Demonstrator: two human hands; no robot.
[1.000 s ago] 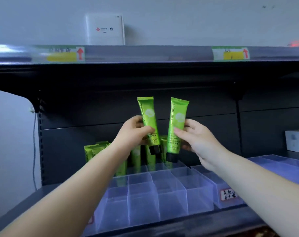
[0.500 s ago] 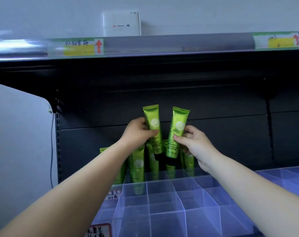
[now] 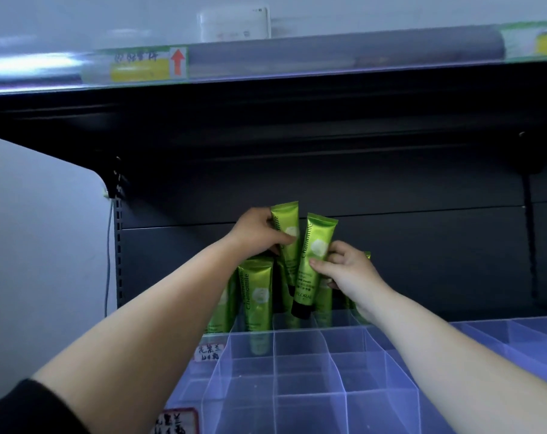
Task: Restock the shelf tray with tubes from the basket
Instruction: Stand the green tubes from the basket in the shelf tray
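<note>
While both hands pinch a glossy green plastic tube each, left hand (image 3: 259, 236) on the taller tube (image 3: 286, 236), right hand (image 3: 344, 267) on the black-capped tube (image 3: 314, 261), above the clear divided shelf tray's (image 3: 328, 371) back row, either could topple the standing tubes (image 3: 256, 296) or snag a divider

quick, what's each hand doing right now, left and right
Left hand: grips a green tube, cap down, above the tray's back row.
Right hand: grips another green tube, cap down.

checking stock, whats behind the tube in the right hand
More green tubes stand in the clear tray behind the right-hand tube. The right hand covers some, so their count is unclear.
</note>
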